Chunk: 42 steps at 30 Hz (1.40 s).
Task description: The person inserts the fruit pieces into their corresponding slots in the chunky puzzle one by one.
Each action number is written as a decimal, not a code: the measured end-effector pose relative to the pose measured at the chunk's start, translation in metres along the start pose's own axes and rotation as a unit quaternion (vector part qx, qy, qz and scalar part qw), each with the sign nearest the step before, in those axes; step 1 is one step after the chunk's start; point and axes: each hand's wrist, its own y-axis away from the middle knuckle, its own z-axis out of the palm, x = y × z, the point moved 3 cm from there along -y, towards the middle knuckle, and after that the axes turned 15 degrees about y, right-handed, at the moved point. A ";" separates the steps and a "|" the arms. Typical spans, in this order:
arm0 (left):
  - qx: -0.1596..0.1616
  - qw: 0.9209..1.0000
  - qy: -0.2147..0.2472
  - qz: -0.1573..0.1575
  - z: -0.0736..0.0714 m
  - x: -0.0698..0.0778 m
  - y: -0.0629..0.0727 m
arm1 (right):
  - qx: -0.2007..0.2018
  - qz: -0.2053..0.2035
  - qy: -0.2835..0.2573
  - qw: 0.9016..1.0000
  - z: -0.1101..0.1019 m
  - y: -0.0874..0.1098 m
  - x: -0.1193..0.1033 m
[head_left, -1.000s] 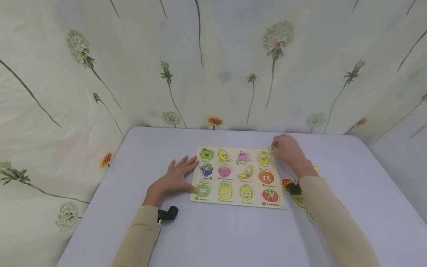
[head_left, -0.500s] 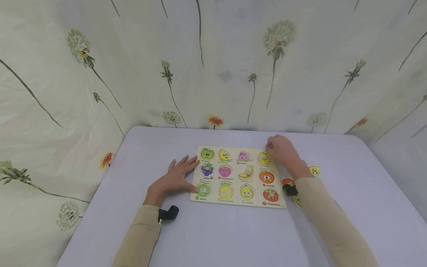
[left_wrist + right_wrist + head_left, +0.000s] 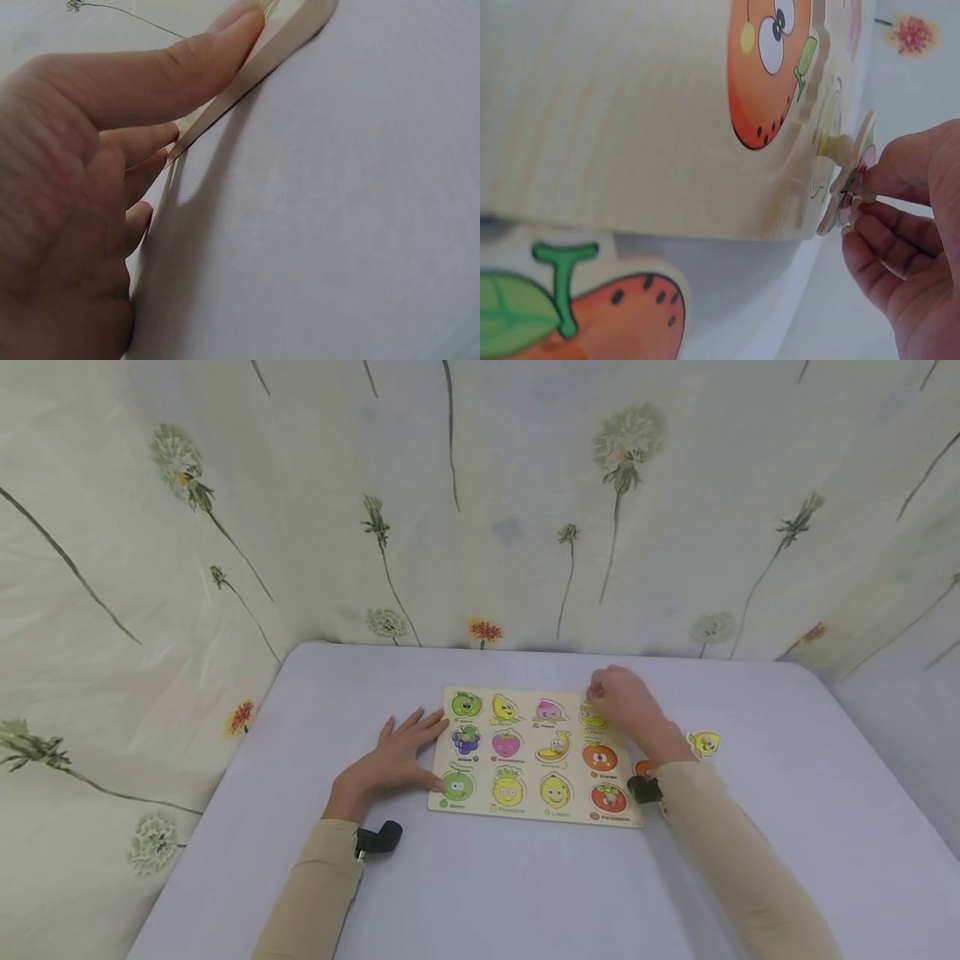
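Note:
A wooden fruit puzzle board (image 3: 528, 774) lies flat on the table. My left hand (image 3: 397, 756) rests at its left edge with fingers spread; in the left wrist view the thumb (image 3: 217, 56) lies on the board's top. Over the far right corner, my right hand (image 3: 628, 702) pinches a pink puzzle piece (image 3: 866, 161) with green leaves, seen nearly edge-on in the right wrist view. It is tilted beside the knob of the yellow pear piece (image 3: 832, 142). The orange picture (image 3: 761, 90) is on the board nearby. Fingers hide part of the pink piece.
To the board's right lie a loose yellow piece (image 3: 705, 743) and an orange-red piece (image 3: 641, 311) with a green leaf. My right sleeve (image 3: 738, 852) covers part of that area. A flowered curtain (image 3: 480, 510) stands behind the table.
My right hand has moved left with the pink piece, from beyond the board's far right corner to over the pear. The yellow loose piece has come into fuller view. The left hand stays put.

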 end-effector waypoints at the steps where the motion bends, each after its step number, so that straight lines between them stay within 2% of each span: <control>1: -0.001 1.000 0.000 -0.001 0.000 0.000 0.000 | -0.001 0.000 0.000 1.000 0.001 0.000 -0.001; 13: -0.002 1.000 0.001 0.001 -0.002 0.002 0.000 | 0.000 -0.001 0.005 1.000 0.000 0.002 -0.014; 23: -0.002 1.000 0.004 -0.001 -0.002 0.002 0.000 | 0.019 -0.012 -0.008 1.000 -0.003 -0.002 -0.019; 32: 0.000 1.000 0.010 -0.002 -0.001 0.003 0.001 | -0.022 -0.005 -0.029 0.999 0.002 -0.005 -0.030; 42: 0.002 1.000 0.002 0.003 -0.001 0.003 0.001 | -0.041 -0.019 -0.034 0.998 0.000 -0.005 -0.044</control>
